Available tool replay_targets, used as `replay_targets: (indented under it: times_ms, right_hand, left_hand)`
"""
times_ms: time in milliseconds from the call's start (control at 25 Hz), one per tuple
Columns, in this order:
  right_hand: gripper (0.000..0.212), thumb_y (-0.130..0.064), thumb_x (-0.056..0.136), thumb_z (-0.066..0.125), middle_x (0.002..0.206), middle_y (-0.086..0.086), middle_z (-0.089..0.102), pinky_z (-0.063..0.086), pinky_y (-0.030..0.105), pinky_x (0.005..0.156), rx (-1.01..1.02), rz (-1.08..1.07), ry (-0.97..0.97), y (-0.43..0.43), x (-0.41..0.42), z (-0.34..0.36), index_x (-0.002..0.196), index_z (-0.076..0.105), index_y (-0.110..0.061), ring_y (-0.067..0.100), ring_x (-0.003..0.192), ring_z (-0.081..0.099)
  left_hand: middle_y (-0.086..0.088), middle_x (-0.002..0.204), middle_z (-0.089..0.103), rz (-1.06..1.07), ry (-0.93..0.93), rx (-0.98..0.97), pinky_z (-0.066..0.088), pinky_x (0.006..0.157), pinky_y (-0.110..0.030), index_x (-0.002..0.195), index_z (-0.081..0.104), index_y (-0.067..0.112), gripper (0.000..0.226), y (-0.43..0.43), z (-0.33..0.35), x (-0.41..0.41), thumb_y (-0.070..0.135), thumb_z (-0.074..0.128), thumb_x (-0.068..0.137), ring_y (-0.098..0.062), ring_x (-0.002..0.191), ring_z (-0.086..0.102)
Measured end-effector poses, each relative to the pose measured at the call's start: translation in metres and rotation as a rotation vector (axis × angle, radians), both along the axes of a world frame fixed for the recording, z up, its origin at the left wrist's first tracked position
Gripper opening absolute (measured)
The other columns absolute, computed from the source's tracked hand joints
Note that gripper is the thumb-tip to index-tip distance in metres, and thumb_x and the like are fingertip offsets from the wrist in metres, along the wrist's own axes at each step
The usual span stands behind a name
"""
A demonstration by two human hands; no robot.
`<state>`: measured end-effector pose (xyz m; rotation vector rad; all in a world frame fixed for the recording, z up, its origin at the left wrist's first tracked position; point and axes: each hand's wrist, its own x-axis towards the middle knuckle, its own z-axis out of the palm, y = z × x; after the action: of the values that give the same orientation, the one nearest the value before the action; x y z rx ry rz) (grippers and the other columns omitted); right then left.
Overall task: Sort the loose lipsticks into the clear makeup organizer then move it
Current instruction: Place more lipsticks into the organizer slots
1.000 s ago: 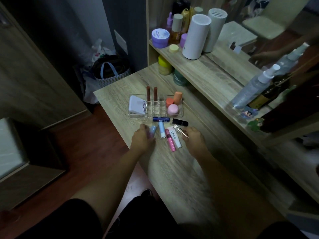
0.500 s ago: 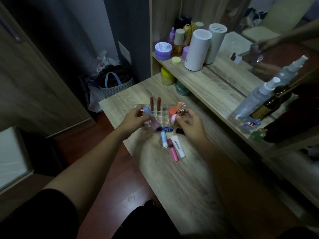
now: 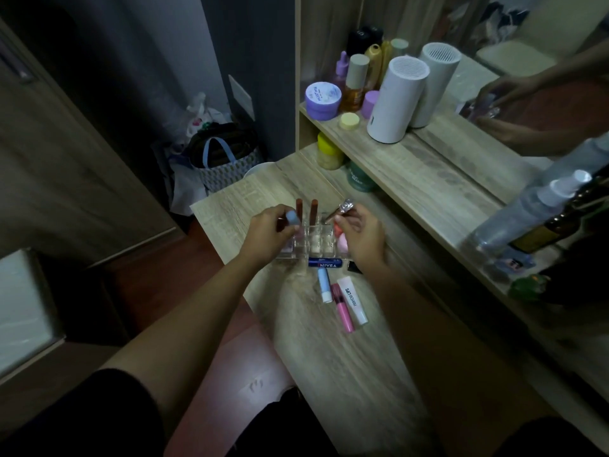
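Observation:
The clear makeup organizer [image 3: 318, 245] sits on the wooden table, with two brown lipsticks [image 3: 306, 211] standing upright in its back slots. My left hand [image 3: 268, 235] holds a light blue lipstick [image 3: 292, 218] over the organizer's left slots. My right hand [image 3: 361, 237] holds a silver-capped lipstick [image 3: 341, 208], tilted over the right slots. In front of the organizer lie a dark blue Nivea stick [image 3: 325, 262], a black tube [image 3: 352, 267] partly hidden by my wrist, a light blue stick [image 3: 324, 285], a pink tube [image 3: 342, 307] and a white tube [image 3: 354, 300].
A raised shelf [image 3: 412, 173] on the right carries a white cylinder [image 3: 397, 98], jars, bottles and spray bottles [image 3: 540, 206], with a mirror behind. Yellow and green jars [image 3: 329, 151] stand under the shelf. A bag [image 3: 224, 163] sits on the floor beyond the table's far edge.
Both hands picked a lipstick up from the loose group and carried it away from me, up over the organizer. The loose pile is smaller by those two.

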<state>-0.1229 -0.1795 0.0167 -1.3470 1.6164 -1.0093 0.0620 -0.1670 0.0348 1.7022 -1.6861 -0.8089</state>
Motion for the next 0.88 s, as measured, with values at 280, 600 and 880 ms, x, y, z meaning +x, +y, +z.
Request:
replay_targets:
  times_ms: [280,600,880]
  right_hand:
    - [0.025,-0.007,0.087,0.061,0.092,-0.011,0.057,0.037,-0.009,0.052,0.006,0.052,0.121,-0.010,0.003,-0.013,0.111,0.061,-0.009,-0.016,0.070,0.050]
    - [0.027,-0.012,0.087,0.062,0.109,0.008,0.066,0.044,0.015,0.079,-0.017,0.135,0.325,-0.022,0.007,-0.011,0.114,0.062,-0.009,0.004,0.087,0.058]
    - [0.027,-0.011,0.087,0.061,0.109,0.009,0.066,0.046,0.024,0.091,0.024,0.177,0.366,-0.026,0.005,-0.005,0.113,0.062,-0.006,0.010,0.092,0.058]
  left_hand:
    - [-0.015,0.105,0.066,-0.056,-0.039,0.006,0.056,0.085,-0.038,0.110,0.057,0.009,0.030,0.000,-0.010,-0.007,0.010,0.067,0.082,-0.024,0.094,0.063]
    - [-0.014,0.091,0.066,0.004,-0.112,-0.055,0.052,0.084,-0.042,0.096,0.064,0.005,0.017,-0.001,-0.021,-0.014,0.008,0.068,0.080,-0.027,0.090,0.060]
    - [-0.013,0.095,0.066,0.043,-0.103,-0.032,0.045,0.076,-0.024,0.103,0.062,0.005,0.022,-0.005,-0.025,-0.017,0.009,0.067,0.082,-0.021,0.091,0.058]
